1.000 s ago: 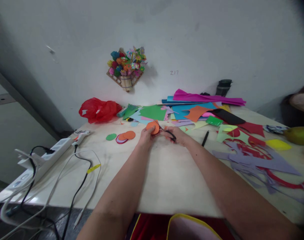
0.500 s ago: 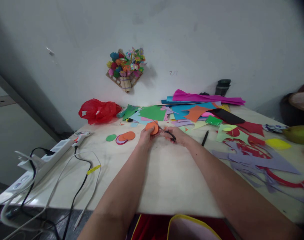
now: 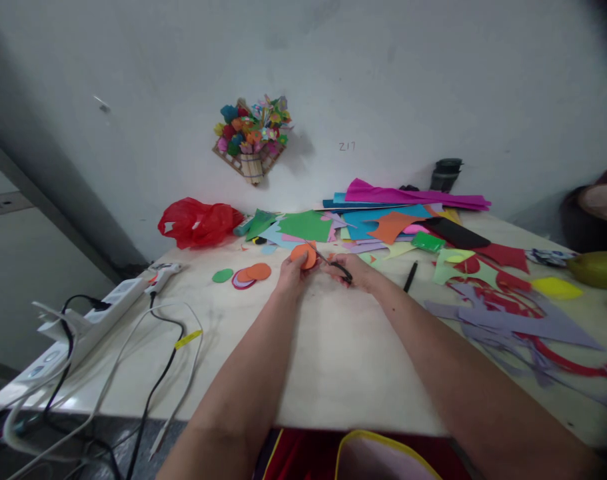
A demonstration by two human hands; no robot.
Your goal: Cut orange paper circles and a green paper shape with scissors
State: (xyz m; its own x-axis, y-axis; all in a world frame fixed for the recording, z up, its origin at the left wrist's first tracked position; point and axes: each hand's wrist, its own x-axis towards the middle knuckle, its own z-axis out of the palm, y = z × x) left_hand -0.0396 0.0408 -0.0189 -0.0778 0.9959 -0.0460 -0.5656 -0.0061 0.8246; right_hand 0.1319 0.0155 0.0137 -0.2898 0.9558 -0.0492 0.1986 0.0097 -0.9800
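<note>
One orange disc (image 3: 303, 256) is held near the middle of the table (image 3: 353, 360); directions are given from it, twelve o'clock being toward the wall. It is pinched between the thumb and fingers of the left hand (image 3: 291, 272), by which its lower edge is partly covered. One pair of scissors (image 3: 341, 269) is gripped by the right hand (image 3: 358, 271), the fingers curled about the black handles, with the blades at the disc's three o'clock edge; how far the blades are parted cannot be told.

Toward nine o'clock, one green disc (image 3: 222, 275) is laid alone, and beside it four overlapping discs (image 3: 258, 271) can be counted: two orange, one lilac, one red. One black pen (image 3: 410, 277) is seen at three o'clock, with one phone (image 3: 458, 233) and one green packet (image 3: 428, 241) just above that line. Between three and four, the surface is cluttered by lilac and red offcuts (image 3: 528, 323), too tangled to be counted. At twelve, one green sheet (image 3: 306, 225) is spread. Between eight and nine, the table is crossed by cords (image 3: 170, 360) beside one power strip (image 3: 93, 317). One red bag (image 3: 200, 223) is crumpled between nine and ten.
</note>
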